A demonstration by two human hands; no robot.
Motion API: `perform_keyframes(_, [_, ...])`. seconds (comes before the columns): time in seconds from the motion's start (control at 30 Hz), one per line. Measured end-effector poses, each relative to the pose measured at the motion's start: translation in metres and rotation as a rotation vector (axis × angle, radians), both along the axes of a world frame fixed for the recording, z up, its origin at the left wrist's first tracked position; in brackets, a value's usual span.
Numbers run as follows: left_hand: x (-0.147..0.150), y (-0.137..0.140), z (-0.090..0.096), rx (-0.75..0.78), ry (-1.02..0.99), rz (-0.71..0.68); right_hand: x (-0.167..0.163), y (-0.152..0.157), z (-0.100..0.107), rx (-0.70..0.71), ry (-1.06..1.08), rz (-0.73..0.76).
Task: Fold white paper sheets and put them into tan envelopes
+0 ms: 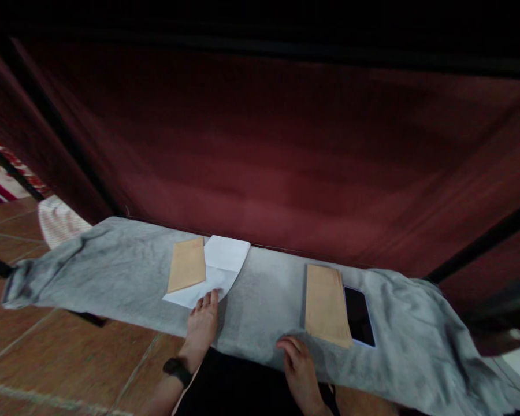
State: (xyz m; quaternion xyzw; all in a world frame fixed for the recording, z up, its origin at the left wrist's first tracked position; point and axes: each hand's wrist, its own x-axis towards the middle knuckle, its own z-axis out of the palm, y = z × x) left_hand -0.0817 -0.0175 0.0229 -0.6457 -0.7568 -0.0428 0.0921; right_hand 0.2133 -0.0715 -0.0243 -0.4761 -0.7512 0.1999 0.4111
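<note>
My left hand (203,319) rests on the near edge of a creased white sheet of paper (221,261), fingers stretched out over it and nothing visibly gripped. A tan envelope (187,264) lies partly over the sheet's left side. At the front edge of the grey cloth, my right hand (299,368) hovers or rests with fingers loosely bent and apart, holding nothing that I can see. Just beyond it lies a stack of tan envelopes (326,303). A dark-screened phone (359,316) with a pale purple rim touches or nearly touches the stack's right side.
The grey cloth (264,300) covers a long, narrow bench-like surface. Behind it rises a dark red panel (260,156) with black frame bars at both sides. Brown floor tiles (86,358) show below. A striped pale cloth (63,222) hangs at the left.
</note>
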Motion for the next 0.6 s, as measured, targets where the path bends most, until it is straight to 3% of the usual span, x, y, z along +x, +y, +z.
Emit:
perform_keyframes(0.13, [0.000, 0.005, 0.019, -0.043, -0.013, -0.004, 0.005, -0.003, -0.001, 0.027, 0.028, -0.003])
perform_keyframes(0.27, [0.015, -0.004, 0.030, -0.007, -0.060, -0.149, 0.002, -0.001, -0.002, -0.035, 0.080, -0.013])
perform_keyframes(0.47, [0.080, -0.043, 0.014, 0.016, -0.159, -0.487, -0.021, 0.022, -0.005, -0.120, 0.200, -0.076])
perform_keyframes(0.6, [0.101, -0.065, -0.004, 0.042, -0.207, -0.593, -0.026, 0.035, -0.003, -0.053, 0.067, -0.110])
